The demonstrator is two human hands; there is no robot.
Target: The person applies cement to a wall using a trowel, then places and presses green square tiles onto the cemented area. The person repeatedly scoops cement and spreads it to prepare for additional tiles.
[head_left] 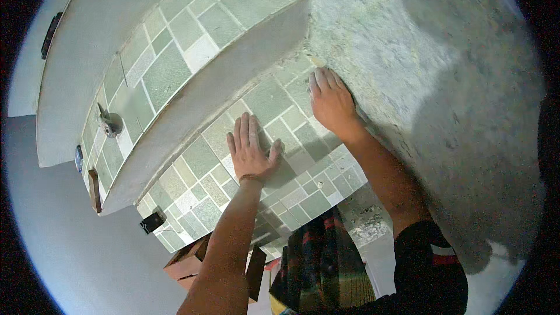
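My left hand [252,153] lies flat with fingers spread on a tiled surface [197,161] of pale green and cream squares and rectangles with light joints. Up and to the right of it, my right hand [331,100] rests palm-down on the same tiles, fingers extended, beside a rough, mottled plaster wall [449,52]. Neither hand appears to hold anything. A grey band [251,49] runs between these tiles and a higher tiled surface [178,29].
A metal fitting [108,125] and a narrow wooden piece [94,191] are on the upper tiled step. A small black object [151,221] sits at the lower tiles' left end. Reddish wooden pieces [182,262] are below. Another dark object [51,35] is at far upper left.
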